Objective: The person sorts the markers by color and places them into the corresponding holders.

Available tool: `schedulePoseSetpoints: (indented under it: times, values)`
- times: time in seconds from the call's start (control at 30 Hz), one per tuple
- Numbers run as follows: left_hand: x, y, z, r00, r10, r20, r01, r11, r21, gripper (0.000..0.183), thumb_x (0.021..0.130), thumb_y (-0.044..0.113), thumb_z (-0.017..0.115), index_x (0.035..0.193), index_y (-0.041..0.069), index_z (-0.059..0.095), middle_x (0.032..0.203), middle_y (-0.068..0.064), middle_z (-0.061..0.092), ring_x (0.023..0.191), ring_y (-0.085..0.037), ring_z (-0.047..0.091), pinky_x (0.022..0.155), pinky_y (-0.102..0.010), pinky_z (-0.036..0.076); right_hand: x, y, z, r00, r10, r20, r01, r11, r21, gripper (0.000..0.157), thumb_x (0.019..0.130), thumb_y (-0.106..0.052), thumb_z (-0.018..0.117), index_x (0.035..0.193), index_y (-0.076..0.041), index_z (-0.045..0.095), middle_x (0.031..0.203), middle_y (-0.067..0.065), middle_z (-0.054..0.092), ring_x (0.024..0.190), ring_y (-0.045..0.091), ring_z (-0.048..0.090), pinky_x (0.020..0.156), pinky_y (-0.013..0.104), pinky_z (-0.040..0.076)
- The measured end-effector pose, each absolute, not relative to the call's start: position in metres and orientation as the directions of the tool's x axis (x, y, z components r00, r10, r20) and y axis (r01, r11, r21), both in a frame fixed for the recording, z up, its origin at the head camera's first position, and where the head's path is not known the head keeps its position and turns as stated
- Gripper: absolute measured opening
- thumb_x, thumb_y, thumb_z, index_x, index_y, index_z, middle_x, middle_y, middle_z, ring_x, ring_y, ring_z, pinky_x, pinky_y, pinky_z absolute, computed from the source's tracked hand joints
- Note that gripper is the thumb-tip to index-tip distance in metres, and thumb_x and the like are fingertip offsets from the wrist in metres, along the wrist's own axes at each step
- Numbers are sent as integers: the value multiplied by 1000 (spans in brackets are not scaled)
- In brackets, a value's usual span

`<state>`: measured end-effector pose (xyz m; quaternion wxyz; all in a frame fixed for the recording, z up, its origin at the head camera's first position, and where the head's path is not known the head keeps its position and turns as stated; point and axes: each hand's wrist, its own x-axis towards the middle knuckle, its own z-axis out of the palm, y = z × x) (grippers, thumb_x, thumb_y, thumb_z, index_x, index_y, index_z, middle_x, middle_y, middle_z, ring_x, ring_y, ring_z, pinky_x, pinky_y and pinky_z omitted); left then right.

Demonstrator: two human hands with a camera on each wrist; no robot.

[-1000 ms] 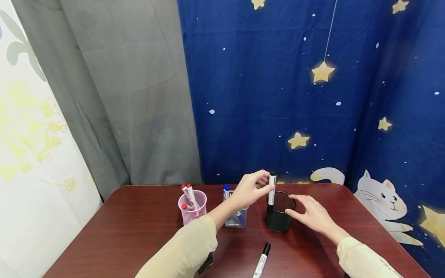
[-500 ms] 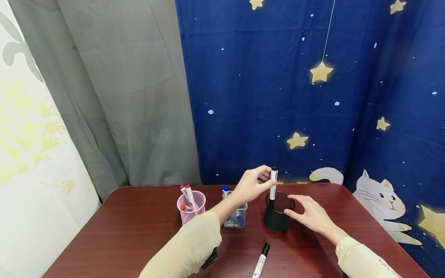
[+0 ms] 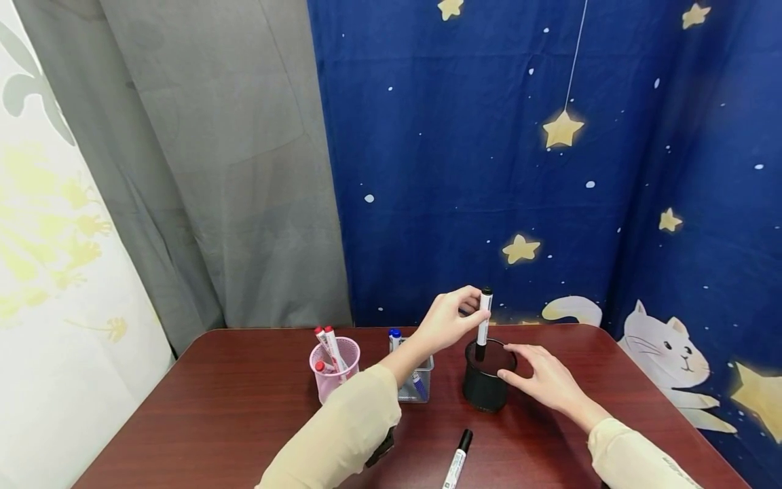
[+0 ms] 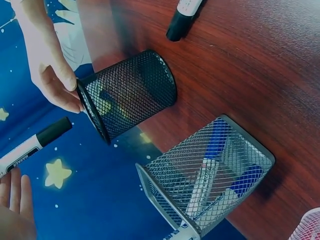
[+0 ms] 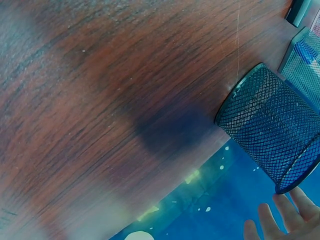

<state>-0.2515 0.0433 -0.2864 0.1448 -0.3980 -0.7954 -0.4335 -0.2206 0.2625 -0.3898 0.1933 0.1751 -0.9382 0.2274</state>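
My left hand pinches a black-capped white marker near its upper end, cap pointing down. In the left wrist view, the marker's cap is apart from the mouth of a round black mesh pen cup. That pen cup stands upright on the table. My right hand holds the cup's rim from the right, thumb and fingers at its edge. Another black-capped marker lies on the table in front of the cup.
A silver mesh holder with blue markers stands left of the black cup, partly behind my left forearm. Farther left is a pink mesh cup with red markers. Curtains hang behind the brown table.
My left hand has moved slightly right and up with the marker, whose lower end now shows over the cup's opening. My right hand stays at the rim.
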Motion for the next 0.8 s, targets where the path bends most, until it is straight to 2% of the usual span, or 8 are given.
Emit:
schedulePoseSetpoints:
  times: [0.33, 0.53, 0.8]
  values:
    - [-256, 51, -291, -666, 510, 545, 739, 349, 576, 20, 87, 19, 63, 104, 8, 61, 90, 0, 65, 80, -4, 60, 72, -17, 47, -221, 262, -390, -862, -237, 449, -417, 835, -359, 57, 77, -50, 66, 116, -9, 61, 114, 10, 60, 106, 30, 52, 82, 51, 43]
    - [-256, 54, -295, -686, 504, 526, 719, 357, 596, 20, 87, 19, 63, 103, 7, 62, 91, -1, 66, 81, -5, 61, 73, -20, 48, -220, 261, -390, -856, -238, 460, -423, 834, -356, 55, 77, -48, 67, 115, -8, 61, 112, 10, 61, 104, 30, 53, 81, 51, 43]
    - [-258, 56, -302, -700, 516, 494, 705, 384, 597, 22, 87, 18, 63, 106, 5, 61, 92, -3, 66, 80, -4, 61, 72, -18, 47, -221, 261, -390, -850, -241, 469, -428, 834, -347, 55, 77, -47, 68, 114, -8, 62, 112, 10, 61, 104, 30, 53, 82, 51, 43]
